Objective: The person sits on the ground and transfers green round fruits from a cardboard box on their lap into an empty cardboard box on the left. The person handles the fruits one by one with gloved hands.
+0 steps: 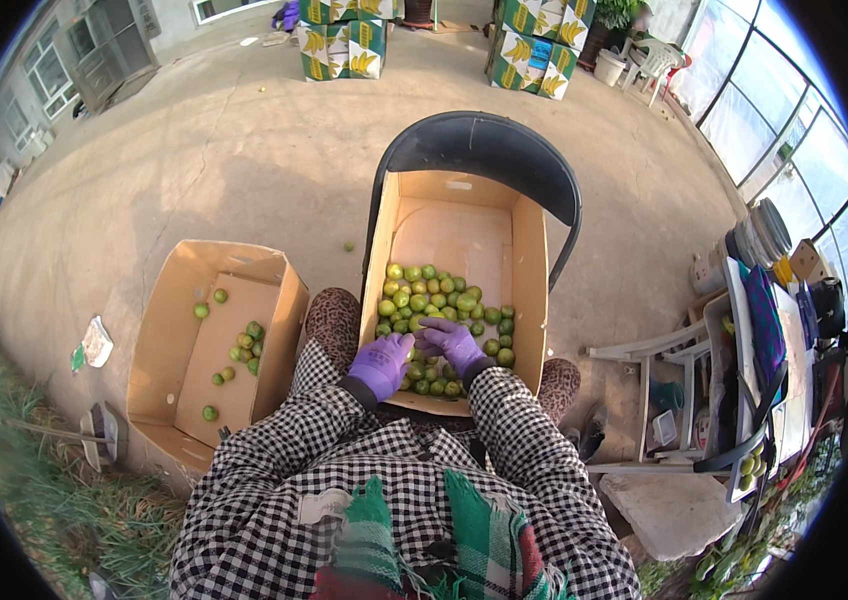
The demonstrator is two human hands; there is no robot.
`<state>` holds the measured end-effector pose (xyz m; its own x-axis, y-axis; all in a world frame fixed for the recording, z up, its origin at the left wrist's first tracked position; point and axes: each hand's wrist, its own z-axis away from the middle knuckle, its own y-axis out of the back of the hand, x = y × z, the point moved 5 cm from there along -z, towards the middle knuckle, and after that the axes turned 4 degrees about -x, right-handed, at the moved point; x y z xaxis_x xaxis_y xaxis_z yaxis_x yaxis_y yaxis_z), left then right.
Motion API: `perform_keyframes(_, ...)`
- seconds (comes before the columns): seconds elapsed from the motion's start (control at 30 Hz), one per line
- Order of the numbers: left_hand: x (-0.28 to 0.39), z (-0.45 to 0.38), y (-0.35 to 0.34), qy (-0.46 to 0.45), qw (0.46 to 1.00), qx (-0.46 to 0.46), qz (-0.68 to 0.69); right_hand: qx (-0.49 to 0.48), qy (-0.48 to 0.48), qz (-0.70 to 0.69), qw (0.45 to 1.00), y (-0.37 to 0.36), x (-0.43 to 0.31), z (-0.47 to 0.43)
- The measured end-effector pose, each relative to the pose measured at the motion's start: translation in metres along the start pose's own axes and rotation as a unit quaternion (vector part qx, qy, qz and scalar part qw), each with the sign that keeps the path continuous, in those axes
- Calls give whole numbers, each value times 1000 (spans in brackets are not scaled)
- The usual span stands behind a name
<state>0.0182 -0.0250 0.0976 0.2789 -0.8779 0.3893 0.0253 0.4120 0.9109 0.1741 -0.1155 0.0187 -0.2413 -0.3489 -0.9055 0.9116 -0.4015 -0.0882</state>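
An open cardboard box (pixel 454 225) rests before me on a chair with a black curved backrest (pixel 469 135). Small green and yellowish citrus fruits (pixel 431 300) cover the near half of its floor. Both my hands wear purple gloves and are over these fruits. My left hand (pixel 383 365) is near the box's left side, its fingertips pointing inward. Facing it, my right hand (pixel 455 345) has its fingers bent toward the left one. The fingertips almost meet; whether either hand grips a fruit is hidden.
On the ground at my left stands a second cardboard box (pixel 203 337) with several scattered green fruits. Stacked banana cartons (pixel 341 49) stand farther off. A cluttered white stand (pixel 649 352) and a stone slab (pixel 671 514) are at right. A person sits by a white plastic chair (pixel 656 60).
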Motion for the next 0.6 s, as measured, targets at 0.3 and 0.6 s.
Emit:
perform_keyframes(0.3, 1, -2, -2, 10, 999, -53, -5, -67, -196, 702, 681, 1, 41, -15)
perform_keyframes(0.6, 2, -1, -1, 12, 997, -73, -28, -101, -219, 721, 649, -11, 42, -14)
